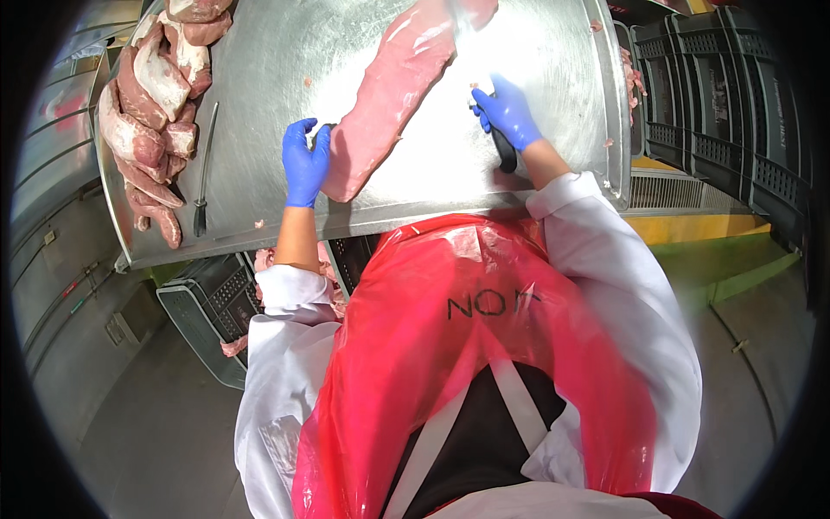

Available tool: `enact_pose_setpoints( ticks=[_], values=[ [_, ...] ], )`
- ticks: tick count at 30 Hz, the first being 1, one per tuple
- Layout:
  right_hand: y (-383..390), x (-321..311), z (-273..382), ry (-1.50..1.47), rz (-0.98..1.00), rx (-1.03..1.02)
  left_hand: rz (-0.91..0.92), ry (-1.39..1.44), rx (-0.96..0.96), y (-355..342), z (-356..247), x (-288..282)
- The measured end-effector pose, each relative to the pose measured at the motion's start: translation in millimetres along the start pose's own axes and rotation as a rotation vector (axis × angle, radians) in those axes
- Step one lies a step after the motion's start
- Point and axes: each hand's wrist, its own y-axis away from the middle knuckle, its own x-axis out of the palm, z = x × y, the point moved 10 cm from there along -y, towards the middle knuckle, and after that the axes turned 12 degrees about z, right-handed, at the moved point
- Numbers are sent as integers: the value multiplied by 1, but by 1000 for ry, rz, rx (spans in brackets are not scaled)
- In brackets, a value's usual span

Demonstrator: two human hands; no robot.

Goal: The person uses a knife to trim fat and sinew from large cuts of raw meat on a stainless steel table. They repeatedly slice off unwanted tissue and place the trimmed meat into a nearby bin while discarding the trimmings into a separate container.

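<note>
A long, pale pink slab of boneless meat (393,95) lies slantwise across the metal table (259,95), its near end toward me. My left hand (304,164), in a blue glove, is at the left side of that near end, thumb apart from bent fingers. A small dark spot shows by the thumb tip; I cannot tell what it is. To the right of the meat, my gloved right hand (508,112) is closed round a knife by its black handle (503,151). The blade is lost in the glare on the tabletop.
At the table's left are piled several meat pieces (147,112), with a sharpening steel (207,164) beside them. Dark plastic crates (709,95) stand at the right. Below the front edge is another crate (207,311) with meat trimmings (333,294). Small scraps dot the table.
</note>
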Motion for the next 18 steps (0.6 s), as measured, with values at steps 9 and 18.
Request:
enact_pose_setpoints(
  ticks=[9, 18],
  values=[
    [53, 29, -14, 71, -32, 44, 1, 93, 16, -21, -4, -19],
    [140, -9, -32, -42, -60, -84, 58, 112, 362, -114, -127, 54]
  ],
)
